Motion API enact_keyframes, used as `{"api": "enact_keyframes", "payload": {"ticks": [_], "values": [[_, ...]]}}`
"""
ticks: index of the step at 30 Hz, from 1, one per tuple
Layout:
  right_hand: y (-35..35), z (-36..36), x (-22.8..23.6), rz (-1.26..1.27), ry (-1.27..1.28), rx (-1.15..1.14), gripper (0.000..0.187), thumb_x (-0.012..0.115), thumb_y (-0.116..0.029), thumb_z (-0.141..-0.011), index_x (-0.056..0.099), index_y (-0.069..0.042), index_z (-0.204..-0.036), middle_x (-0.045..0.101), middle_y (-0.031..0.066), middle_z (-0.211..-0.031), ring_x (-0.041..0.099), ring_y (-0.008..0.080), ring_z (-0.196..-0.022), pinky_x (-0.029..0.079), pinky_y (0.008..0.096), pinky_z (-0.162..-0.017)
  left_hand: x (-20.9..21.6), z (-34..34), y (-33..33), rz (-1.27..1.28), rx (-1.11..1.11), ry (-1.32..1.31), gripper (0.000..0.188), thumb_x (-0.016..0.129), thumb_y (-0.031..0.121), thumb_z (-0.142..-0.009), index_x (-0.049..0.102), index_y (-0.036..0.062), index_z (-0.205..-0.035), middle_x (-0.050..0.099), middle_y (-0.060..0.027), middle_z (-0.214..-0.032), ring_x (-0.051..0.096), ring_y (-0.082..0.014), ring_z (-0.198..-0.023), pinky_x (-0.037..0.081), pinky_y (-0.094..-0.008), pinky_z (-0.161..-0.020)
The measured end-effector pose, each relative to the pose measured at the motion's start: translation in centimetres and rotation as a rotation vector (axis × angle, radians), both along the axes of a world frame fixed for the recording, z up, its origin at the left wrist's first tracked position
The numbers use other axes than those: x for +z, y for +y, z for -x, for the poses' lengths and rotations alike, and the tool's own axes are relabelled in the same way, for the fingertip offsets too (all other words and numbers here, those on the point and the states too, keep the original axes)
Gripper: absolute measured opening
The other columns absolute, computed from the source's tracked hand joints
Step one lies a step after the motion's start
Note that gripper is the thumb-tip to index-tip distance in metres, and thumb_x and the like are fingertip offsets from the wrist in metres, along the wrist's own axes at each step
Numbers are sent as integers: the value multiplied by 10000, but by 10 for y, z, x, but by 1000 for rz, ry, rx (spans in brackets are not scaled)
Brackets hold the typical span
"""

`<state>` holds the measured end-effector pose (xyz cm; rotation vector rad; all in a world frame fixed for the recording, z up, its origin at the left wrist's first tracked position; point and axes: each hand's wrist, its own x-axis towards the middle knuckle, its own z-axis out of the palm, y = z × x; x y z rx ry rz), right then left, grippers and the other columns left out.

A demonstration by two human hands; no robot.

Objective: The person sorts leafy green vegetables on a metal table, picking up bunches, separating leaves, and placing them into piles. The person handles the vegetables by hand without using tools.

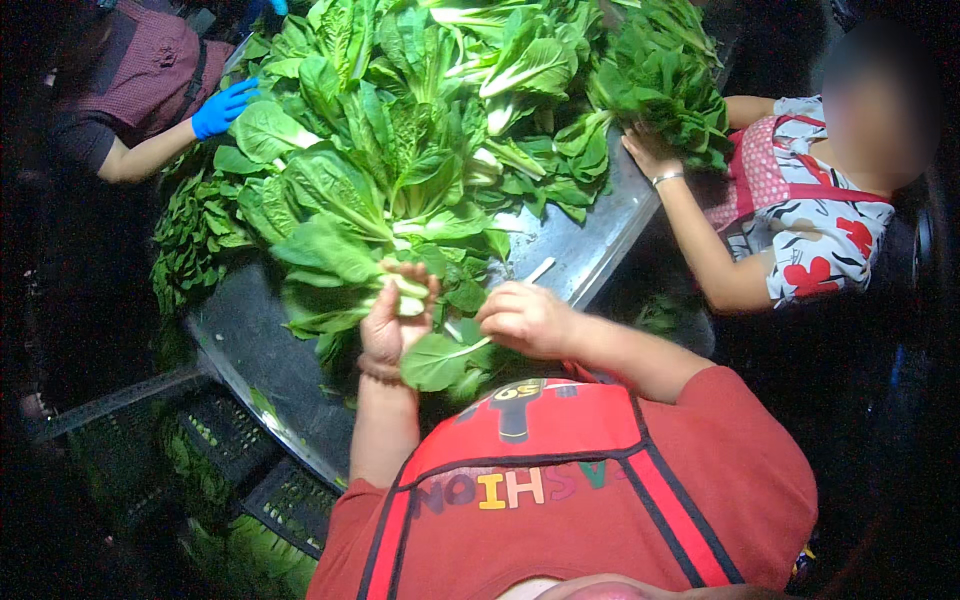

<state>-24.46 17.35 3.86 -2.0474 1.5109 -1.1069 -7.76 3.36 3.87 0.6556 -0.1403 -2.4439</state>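
Observation:
My left hand (pixel 398 312), palm up with its fingers curled, is closed around the pale stem ends of a bunch of leafy greens (pixel 335 255). The leaves of that bunch spread away to the left and are slightly blurred. Close by on the right, my right hand (pixel 528 318) is closed on a single loose leaf (pixel 432 362). The round blade of this leaf hangs to the left, below the bunch, and a pale stem runs from it into my fingers. My right fingertips are partly hidden by the hand itself.
A large heap of leafy greens (pixel 420 130) covers most of the metal table (pixel 620 220). At the right, a person's bare hand (pixel 652 152) touches the heap; at the left, a blue-gloved hand (pixel 222 110) reaches it. Black slatted crates (pixel 215 430) stand below the table's lower left edge.

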Motion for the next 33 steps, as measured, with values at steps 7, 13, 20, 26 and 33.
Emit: {"api": "enact_keyframes", "payload": {"ticks": [7,13,20,26,33], "values": [[-17,208,-57,-132,366,-793,283,491,-51,-758,581,-39,-1026,584,168,-988,571,306,-893,461,381,-788,4,-12,-4,193,-76,-117,183,507,51,-864,495,109,-1036,595,-74,-949,566,-235,-936,399,-415,-919],[-51,281,-108,-506,910,-807,373,446,-13,-755,545,-97,-1104,463,178,-1204,475,309,-1094,423,391,-873,8,19,37,229,-295,-127,204,517,78,-849,491,105,-1050,591,-69,-893,569,-207,-879,420,-417,-876],[-2,264,-40,-192,-387,-984,289,637,-203,-755,611,-46,-996,654,99,-858,614,213,-761,469,331,-698,6,18,34,241,-249,-110,301,554,12,-809,469,113,-1080,575,-97,-1004,554,-225,-964,407,-394,-896],[3,104,6,-290,-1048,-681,168,606,-142,-825,621,2,-909,638,64,-842,599,117,-717,486,249,-663,-4,44,36,262,-416,-214,431,566,63,-812,407,59,-1213,456,-150,-1250,457,-265,-1160,401,-361,-945],[-24,40,15,-453,-912,-322,310,558,-172,-871,534,2,-1127,612,49,-907,559,92,-801,458,227,-709,-25,45,32,126,-325,-246,293,524,172,-875,538,-16,-1099,587,-99,-1059,530,-194,-1006,383,-320,-909]]}}
